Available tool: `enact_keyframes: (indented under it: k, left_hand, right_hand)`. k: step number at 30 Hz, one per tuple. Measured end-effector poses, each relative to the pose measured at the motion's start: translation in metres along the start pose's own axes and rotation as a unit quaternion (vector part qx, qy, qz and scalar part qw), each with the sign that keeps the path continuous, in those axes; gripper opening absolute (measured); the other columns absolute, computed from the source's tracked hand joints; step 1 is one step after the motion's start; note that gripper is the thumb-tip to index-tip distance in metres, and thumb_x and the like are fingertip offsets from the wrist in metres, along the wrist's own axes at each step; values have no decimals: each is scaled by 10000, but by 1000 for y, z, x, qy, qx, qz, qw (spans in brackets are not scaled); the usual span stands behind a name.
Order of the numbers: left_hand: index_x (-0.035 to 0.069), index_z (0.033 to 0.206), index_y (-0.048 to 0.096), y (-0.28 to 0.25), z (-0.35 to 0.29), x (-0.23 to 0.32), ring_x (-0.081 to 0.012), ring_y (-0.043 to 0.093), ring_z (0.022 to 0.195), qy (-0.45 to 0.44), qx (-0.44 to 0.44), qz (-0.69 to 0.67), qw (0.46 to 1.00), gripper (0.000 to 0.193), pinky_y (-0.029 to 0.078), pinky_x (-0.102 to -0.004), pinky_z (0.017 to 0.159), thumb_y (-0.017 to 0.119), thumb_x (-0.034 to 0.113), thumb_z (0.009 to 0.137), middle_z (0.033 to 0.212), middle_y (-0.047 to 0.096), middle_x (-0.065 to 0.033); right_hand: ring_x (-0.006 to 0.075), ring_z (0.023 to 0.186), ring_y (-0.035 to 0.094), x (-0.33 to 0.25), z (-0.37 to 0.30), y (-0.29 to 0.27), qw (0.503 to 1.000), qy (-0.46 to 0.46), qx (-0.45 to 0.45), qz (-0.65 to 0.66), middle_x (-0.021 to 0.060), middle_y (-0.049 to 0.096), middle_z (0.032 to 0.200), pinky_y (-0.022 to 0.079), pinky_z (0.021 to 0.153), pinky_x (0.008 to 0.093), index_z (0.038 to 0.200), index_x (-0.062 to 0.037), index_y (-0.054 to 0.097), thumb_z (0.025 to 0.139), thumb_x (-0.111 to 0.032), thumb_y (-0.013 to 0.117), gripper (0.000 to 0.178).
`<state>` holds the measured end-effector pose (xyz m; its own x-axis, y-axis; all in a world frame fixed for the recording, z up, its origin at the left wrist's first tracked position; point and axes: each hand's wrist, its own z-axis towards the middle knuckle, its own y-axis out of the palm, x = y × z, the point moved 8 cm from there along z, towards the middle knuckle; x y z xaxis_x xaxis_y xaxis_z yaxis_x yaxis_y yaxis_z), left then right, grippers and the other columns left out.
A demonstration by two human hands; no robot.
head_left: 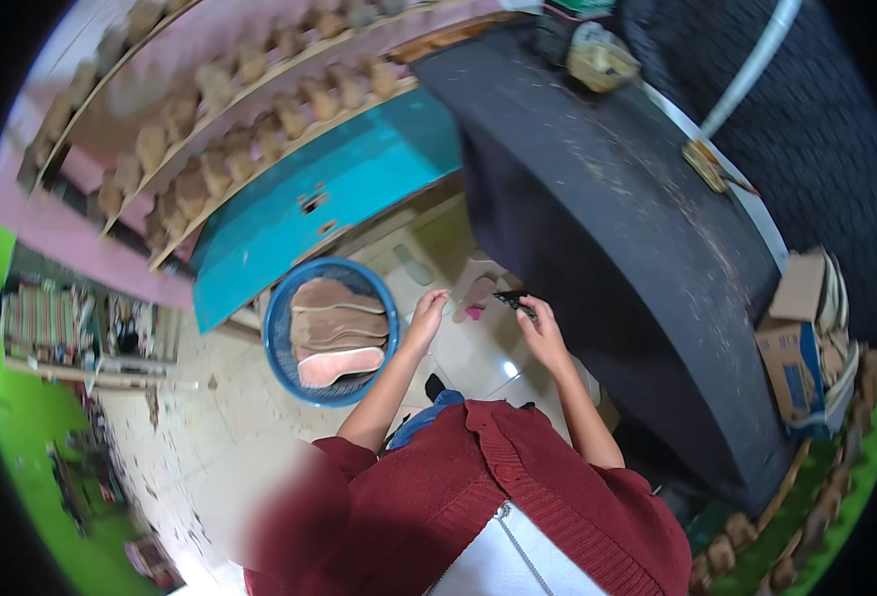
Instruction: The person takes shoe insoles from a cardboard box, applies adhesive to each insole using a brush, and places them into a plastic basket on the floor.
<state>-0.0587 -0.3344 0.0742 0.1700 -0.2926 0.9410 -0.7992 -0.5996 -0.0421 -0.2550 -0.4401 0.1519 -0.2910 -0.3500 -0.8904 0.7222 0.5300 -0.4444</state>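
My left hand (pixel 428 312) is out in front of me with its fingers pinched together. Whatever lies between them is too small to make out. My right hand (pixel 542 328) grips a small black pointed tool (pixel 514 300), its tip turned toward my left hand; the exact kind does not show. Close to my left forearm, a round blue plastic basket (pixel 275 343) stands on the floor. Stacked inside it are several brown insoles (pixel 331 325), with a pinkish one (pixel 339 368) on the near side. Brown pieces (pixel 478 283) and a bright pink scrap (pixel 474 313) show beyond my hands.
On my right a big table with a dark cover (pixel 637 199) bears a small woven basket (pixel 600 62) and a brush (pixel 705 165). A cardboard box (pixel 794 368) of flat pieces stands at its end. Shelves of wooden shoe lasts (pixel 215 174) rise above a turquoise panel (pixel 359 169).
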Motion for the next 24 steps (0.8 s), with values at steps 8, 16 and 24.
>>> enact_keyframes:
  k: [8, 16, 24]
  left_hand:
    - [63, 1034, 509, 194, -18, 122, -101, 430, 962, 178, -196, 27, 964, 272, 310, -226, 846, 430, 245, 848, 1001, 501, -22]
    - [39, 1003, 525, 364, -106, 192, -141, 443, 943, 235, -360, 12, 903, 248, 334, -255, 843, 460, 206, 832, 986, 460, -68]
    - [48, 1009, 523, 496, -185, 195, -140, 452, 941, 280, -466, -22, 839, 232, 339, -259, 843, 468, 182, 828, 988, 478, -62]
  right_hand:
    - [243, 1083, 415, -11, -67, -184, 978, 26, 205, 36, 126, 417, 1178, 352, 859, 354, 1068, -47, 481, 827, -197, 482, 285]
    - [205, 1078, 416, -7, -164, -325, 927, 19, 373, 5, 105, 428, 1168, 362, 856, 326, 1042, -52, 503, 826, -175, 486, 249]
    - [168, 1036, 442, -3, -269, -419, 864, -2, 502, -32, 89, 451, 1120, 382, 829, 269, 1012, -21, 506, 826, -121, 486, 212]
